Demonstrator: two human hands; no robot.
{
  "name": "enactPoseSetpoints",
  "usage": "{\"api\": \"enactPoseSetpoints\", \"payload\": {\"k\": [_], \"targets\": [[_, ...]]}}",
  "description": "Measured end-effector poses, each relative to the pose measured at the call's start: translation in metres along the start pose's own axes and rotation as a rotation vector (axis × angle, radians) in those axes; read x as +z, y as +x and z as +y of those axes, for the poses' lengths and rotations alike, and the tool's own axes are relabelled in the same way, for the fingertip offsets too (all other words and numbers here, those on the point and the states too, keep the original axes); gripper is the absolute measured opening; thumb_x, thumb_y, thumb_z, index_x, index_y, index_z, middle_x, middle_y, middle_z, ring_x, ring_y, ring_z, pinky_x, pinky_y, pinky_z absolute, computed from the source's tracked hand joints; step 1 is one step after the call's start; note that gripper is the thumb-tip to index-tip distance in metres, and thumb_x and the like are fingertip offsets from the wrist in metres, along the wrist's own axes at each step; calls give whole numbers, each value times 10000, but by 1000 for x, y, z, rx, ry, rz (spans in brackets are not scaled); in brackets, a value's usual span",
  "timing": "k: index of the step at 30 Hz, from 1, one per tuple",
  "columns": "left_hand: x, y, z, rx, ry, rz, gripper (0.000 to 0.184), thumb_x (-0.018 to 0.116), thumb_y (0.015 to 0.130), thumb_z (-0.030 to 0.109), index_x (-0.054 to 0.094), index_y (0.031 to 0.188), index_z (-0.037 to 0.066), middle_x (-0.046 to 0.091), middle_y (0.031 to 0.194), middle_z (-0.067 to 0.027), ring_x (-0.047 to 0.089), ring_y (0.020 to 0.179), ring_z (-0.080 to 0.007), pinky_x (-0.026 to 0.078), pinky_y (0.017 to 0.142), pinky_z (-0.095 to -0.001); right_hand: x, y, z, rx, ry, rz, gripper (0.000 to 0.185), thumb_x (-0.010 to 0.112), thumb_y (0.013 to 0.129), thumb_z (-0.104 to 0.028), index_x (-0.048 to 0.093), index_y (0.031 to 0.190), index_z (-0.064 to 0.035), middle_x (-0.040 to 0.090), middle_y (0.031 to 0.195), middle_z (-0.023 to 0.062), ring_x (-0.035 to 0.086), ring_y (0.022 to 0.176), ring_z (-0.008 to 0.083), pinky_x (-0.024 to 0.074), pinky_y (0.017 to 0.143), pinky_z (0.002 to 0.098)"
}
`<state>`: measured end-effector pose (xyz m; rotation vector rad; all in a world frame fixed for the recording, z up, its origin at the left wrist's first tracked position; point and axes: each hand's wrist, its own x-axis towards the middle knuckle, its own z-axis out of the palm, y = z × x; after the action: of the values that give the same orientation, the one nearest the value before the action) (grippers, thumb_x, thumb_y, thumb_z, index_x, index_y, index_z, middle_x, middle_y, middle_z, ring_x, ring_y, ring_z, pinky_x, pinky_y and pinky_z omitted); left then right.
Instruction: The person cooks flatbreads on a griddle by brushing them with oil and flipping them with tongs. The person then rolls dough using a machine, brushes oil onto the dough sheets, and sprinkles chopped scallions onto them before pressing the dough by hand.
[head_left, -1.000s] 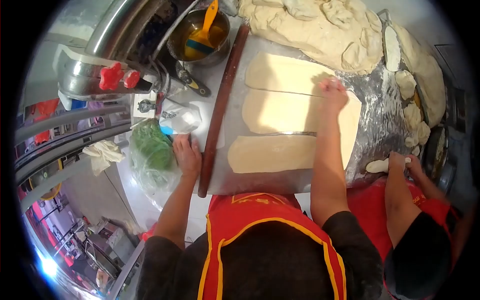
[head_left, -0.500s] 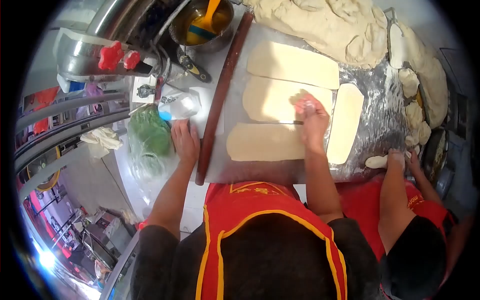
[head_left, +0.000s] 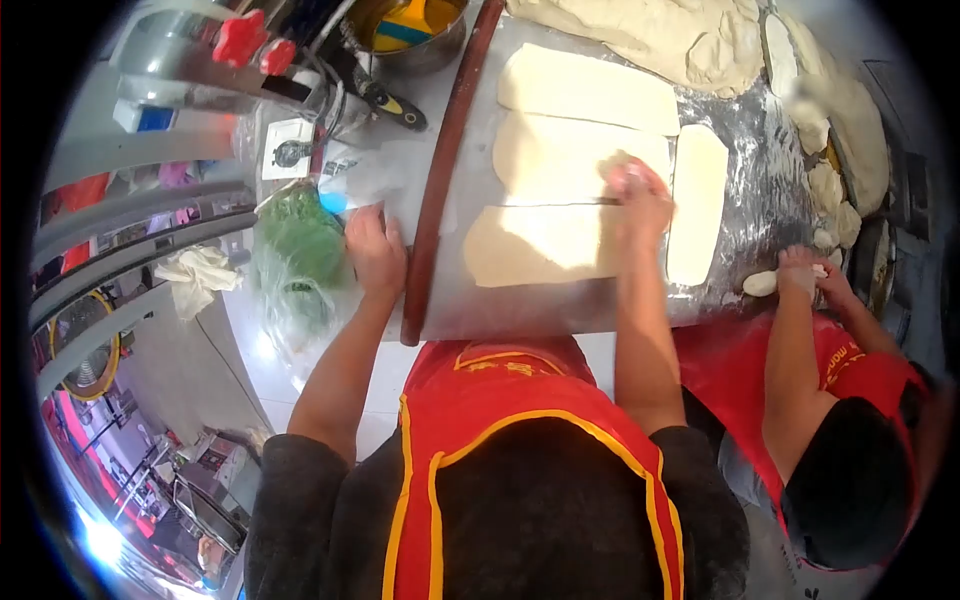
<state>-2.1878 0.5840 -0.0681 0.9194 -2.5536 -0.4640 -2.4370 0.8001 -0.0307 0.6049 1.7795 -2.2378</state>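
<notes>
My right hand is closed, fingertips together, over the right end of the middle flat dough strip; anything in it is too small to make out. Another strip lies above, one below, and an upright one to the right. My left hand rests on the table's left part with its fingers apart, holding nothing, between a plastic bag of greens and a long brown rolling pin.
A large dough mass lies at the back. A pot with a brush stands at the back left. On the right, a co-worker's hands hold a small dough piece, near several dough lumps.
My right hand has moved off the upright strip's top area to the middle strip. My left hand stays near the bag. The whole view has shifted, with the table higher in the frame.
</notes>
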Motion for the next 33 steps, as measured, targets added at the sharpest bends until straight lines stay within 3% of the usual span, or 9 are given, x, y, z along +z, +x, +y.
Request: {"api": "enactPoseSetpoints", "payload": {"k": [6,7,10,13,16,20,21,26,33], "targets": [[2,-3,-6,49,-32,42,318,548,822,103,501,1119,1,505,1126,-187,440,1071,-364,336,937,-437,-70,-33,24,-98,-173,119,166,507,878,-18,620,991,26,639,805,82,593,698,140,503,656,253],[2,-3,-5,44,-29,39,321,545,826,111,497,1124,1,502,1133,-188,436,1078,-364,332,943,-438,-75,-43,51,-161,-360,-20,188,510,868,-5,630,1010,18,642,841,70,583,720,121,494,688,254],[5,-3,-8,-10,-45,16,326,522,845,158,491,1134,11,490,1160,-187,422,1099,-365,313,960,-453,-47,-93,56,-40,-204,-170,177,550,847,1,637,999,31,644,878,82,589,737,124,496,686,248],[4,-5,-8,-14,-33,18,320,508,853,178,494,1130,18,489,1168,-184,421,1099,-367,310,959,-460,-73,-68,30,-89,-118,72,125,552,857,-12,613,952,43,616,782,93,622,695,166,536,631,248],[1,-5,-5,-4,-32,21,314,507,853,171,497,1126,16,489,1168,-182,420,1102,-363,317,953,-452,-86,-67,27,-82,-97,38,114,528,872,-6,607,931,51,604,753,81,596,653,140,532,617,253],[2,-3,-5,-4,-25,17,307,510,849,162,504,1117,14,497,1158,-180,428,1097,-358,327,945,-441,-36,-118,62,14,-167,-289,148,529,872,-15,618,968,54,604,757,60,521,601,86,474,577,222],[3,-3,-5,-3,-27,20,306,513,847,160,505,1116,13,501,1156,-179,430,1095,-357,329,945,-439,-39,-116,60,-27,-323,-262,152,530,866,-14,624,968,48,612,764,65,541,631,90,477,589,218],[0,-4,-2,-12,-35,24,309,522,838,153,510,1114,14,517,1145,-175,438,1089,-358,332,949,-441,-97,-55,28,-87,-156,15,145,519,865,10,598,962,83,632,773,128,599,642,137,515,636,250],[5,-4,-6,8,16,25,299,545,827,135,511,1096,8,528,1134,-158,436,1089,-354,327,961,-436,-99,-46,11,-49,-227,-59,142,555,850,3,627,957,62,638,793,81,586,637,120,499,623,225]]}}
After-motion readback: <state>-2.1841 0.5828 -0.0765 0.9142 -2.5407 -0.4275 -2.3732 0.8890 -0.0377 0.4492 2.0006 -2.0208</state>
